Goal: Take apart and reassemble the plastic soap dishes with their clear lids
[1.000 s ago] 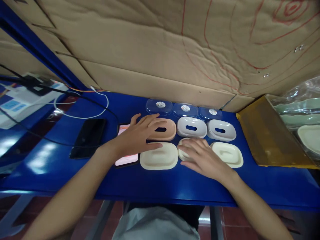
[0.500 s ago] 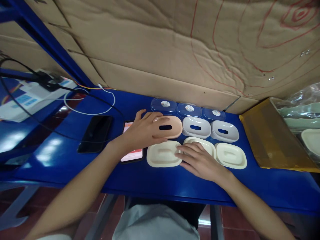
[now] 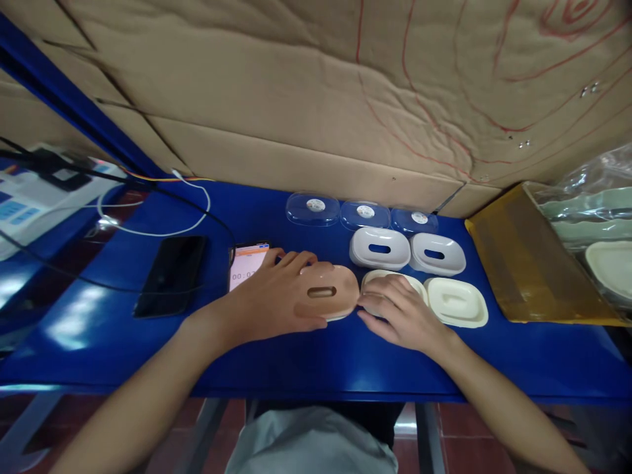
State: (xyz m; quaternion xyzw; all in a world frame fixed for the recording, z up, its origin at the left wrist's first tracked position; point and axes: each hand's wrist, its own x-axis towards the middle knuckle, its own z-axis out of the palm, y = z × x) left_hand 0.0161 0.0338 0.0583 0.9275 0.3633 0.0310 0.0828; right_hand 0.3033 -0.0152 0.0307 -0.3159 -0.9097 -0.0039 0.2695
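Your left hand [image 3: 269,304] fingers clamp the peach oval plastic slotted insert [image 3: 326,291], low over the blue table [image 3: 306,359]. Judged light, rigid, slick: grip the rim. Right hand [image 3: 402,316] fingers pinch its right edge.

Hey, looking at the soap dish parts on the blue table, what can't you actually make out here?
Head view only:
- The cream tray under the peach insert: almost wholly covered by it and the left hand.
- The middle cream tray: its near half lies under the right hand.
- The phone screen: digits too small, lower part behind the left hand.
- Round labels on the clear lids: too small to read.
- The bagged dishes: cut off by the right edge.
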